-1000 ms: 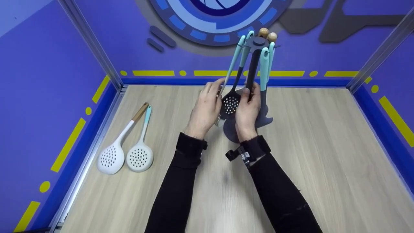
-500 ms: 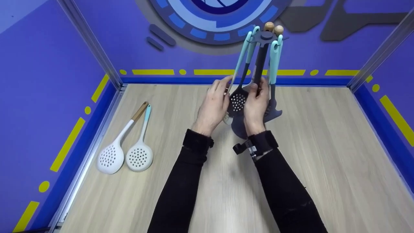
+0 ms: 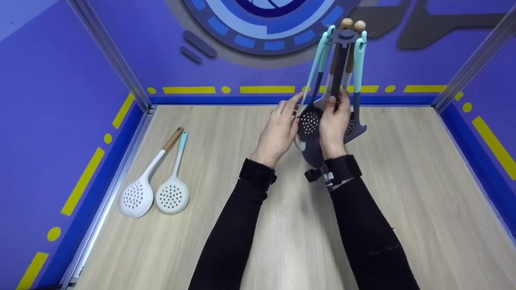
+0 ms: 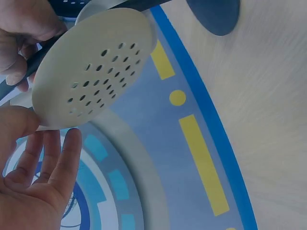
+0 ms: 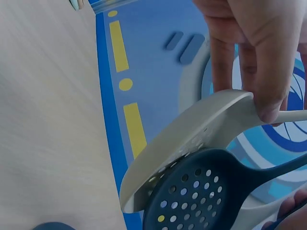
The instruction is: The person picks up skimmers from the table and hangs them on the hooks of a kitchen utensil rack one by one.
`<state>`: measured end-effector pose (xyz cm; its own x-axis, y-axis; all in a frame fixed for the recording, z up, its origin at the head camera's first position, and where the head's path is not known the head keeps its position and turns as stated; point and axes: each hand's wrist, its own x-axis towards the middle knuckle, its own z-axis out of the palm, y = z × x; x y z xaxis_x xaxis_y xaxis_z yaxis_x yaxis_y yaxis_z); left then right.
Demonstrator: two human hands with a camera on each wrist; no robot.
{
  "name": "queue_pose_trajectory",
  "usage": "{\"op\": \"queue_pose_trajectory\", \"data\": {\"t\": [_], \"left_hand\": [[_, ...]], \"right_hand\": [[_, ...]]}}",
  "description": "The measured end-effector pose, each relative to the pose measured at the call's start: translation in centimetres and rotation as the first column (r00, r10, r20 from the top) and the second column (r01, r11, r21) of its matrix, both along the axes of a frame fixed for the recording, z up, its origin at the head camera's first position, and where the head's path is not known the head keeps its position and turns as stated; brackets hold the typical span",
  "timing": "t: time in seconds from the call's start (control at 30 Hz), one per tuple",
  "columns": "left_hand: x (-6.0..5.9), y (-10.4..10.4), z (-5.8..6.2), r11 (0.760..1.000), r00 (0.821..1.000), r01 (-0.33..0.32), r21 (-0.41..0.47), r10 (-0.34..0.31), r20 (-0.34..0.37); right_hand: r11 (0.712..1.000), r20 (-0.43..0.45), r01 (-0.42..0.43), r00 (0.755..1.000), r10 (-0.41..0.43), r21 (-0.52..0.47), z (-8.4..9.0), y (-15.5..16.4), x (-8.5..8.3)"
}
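Observation:
My right hand (image 3: 335,125) grips the dark upright post (image 3: 340,72) of a utensil rack near the table's back edge. Utensils with mint and wooden handles hang around it from the dark top. My left hand (image 3: 276,131) is on the rack's left side; in the left wrist view, its thumb and fingers pinch a cream skimmer (image 4: 96,67) where head meets handle. The right wrist view shows the same skimmer overlapping a dark skimmer (image 5: 192,191) behind the pinching fingers. Low on the rack, a dark rounded utensil head (image 3: 312,155) is partly hidden by my right hand.
On the table's left lie a white skimmer with a wooden handle (image 3: 138,199) and a cream skimmer with a mint handle (image 3: 173,195), side by side. Blue printed walls (image 3: 242,72) with metal corner posts enclose the wooden table (image 3: 403,193) at the back and sides.
Both hands and the rack have shifted steadily right and slightly farther back. Each hand keeps its hold. The two skimmers on the table have not moved.

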<state>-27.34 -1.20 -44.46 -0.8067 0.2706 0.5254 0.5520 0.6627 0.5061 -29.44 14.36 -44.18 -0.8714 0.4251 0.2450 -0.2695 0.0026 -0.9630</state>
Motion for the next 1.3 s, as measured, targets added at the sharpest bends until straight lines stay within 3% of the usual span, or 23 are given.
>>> {"op": "queue_pose_trajectory", "data": {"t": [0.3, 0.6, 0.97, 1.13, 1.3], "left_hand": [[0.2, 1.3, -0.4, 0.999, 0.999, 0.042, -0.015, -0.042, 0.014], [0.4, 1.9, -0.5, 0.998, 0.998, 0.055, -0.03, -0.054, 0.034], [0.4, 1.6, -1.0, 0.998, 0.997, 0.065, -0.018, -0.065, 0.029], [0.5, 1.5, -1.1, 0.997, 0.997, 0.065, -0.028, -0.064, 0.036], [0.5, 1.4, -1.2, 0.997, 0.997, 0.066, -0.041, -0.065, 0.032]], "right_hand": [[0.999, -0.058, 0.025, 0.998, -0.027, -0.021, 0.5, 1.6, -0.9], [0.999, -0.055, 0.011, 0.998, -0.014, -0.047, 2.4, 1.6, 0.2], [0.999, -0.019, -0.03, 0.999, 0.031, 0.014, 1.9, 2.0, 0.0], [0.999, 0.006, -0.016, 1.0, 0.016, 0.044, 0.9, 2.4, -0.6], [0.997, 0.017, -0.011, 1.0, 0.01, 0.075, 0.9, 2.4, -0.2]]}}
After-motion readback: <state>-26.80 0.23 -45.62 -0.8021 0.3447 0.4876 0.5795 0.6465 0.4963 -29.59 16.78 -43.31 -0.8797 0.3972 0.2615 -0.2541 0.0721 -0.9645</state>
